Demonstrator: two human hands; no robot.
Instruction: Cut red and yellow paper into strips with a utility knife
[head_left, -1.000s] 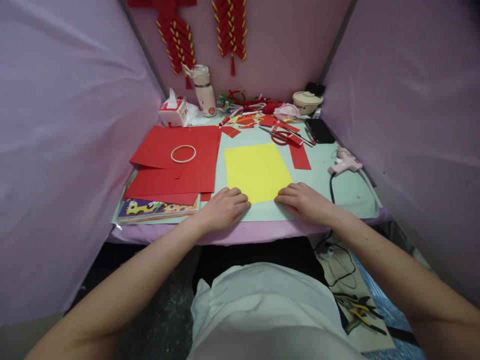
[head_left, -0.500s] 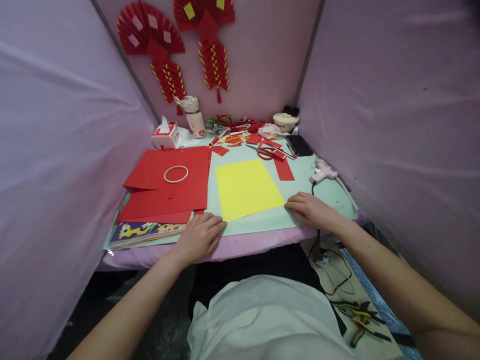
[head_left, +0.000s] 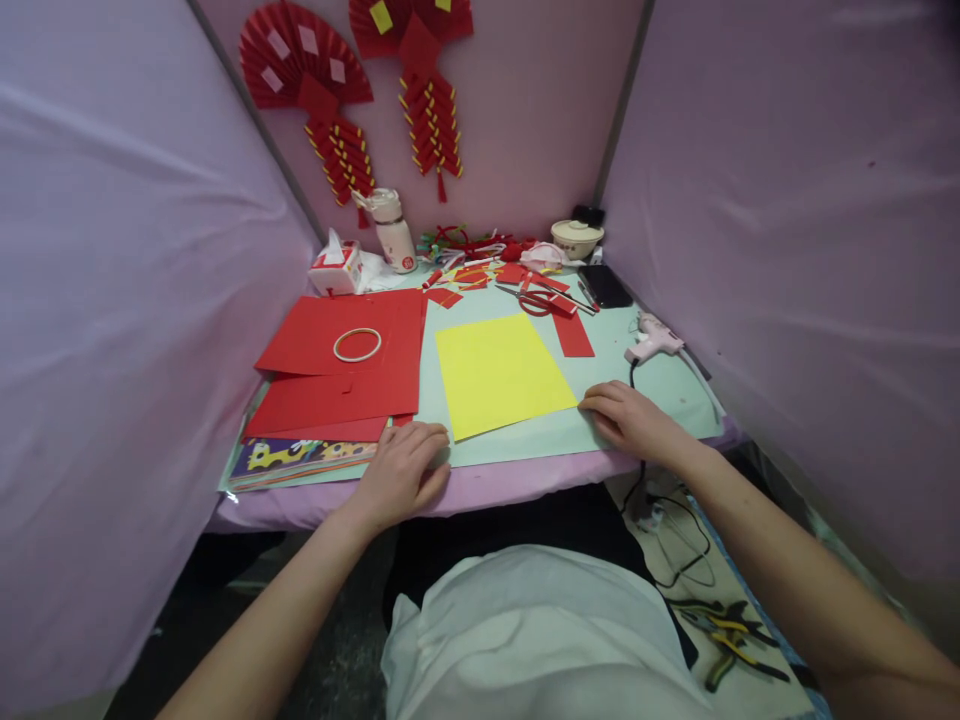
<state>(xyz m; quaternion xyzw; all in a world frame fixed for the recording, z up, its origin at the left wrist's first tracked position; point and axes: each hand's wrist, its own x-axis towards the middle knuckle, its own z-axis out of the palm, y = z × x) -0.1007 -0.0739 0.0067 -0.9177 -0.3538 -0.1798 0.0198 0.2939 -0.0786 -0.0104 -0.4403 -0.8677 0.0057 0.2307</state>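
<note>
A flat sheet of yellow paper (head_left: 506, 375) lies at the middle of the pale green table mat. My right hand (head_left: 630, 420) is at its near right corner, fingertips closed together on that corner. Just off the near left corner rests my left hand (head_left: 405, 465), its fingers stretched out and the thumb apart from them, with nothing in it. To the left, stacked red sheets (head_left: 375, 390) carry a thin pale ring (head_left: 357, 345). Beneath them a book or pad with a giraffe picture (head_left: 300, 455) shows along its front edge.
Scissors (head_left: 534, 302) lie among red paper scraps behind the yellow sheet. A pink glue gun (head_left: 654, 340) and a phone (head_left: 606, 286) are on the right. At the back stand a tissue box (head_left: 337, 270), a bottle (head_left: 395, 240) and a lidded bowl (head_left: 577, 240). Pliers (head_left: 727, 640) lie below right.
My left hand has slid slightly left, off the near left corner of the yellow paper. My right hand stays at the right corner. The view has shifted a little.
</note>
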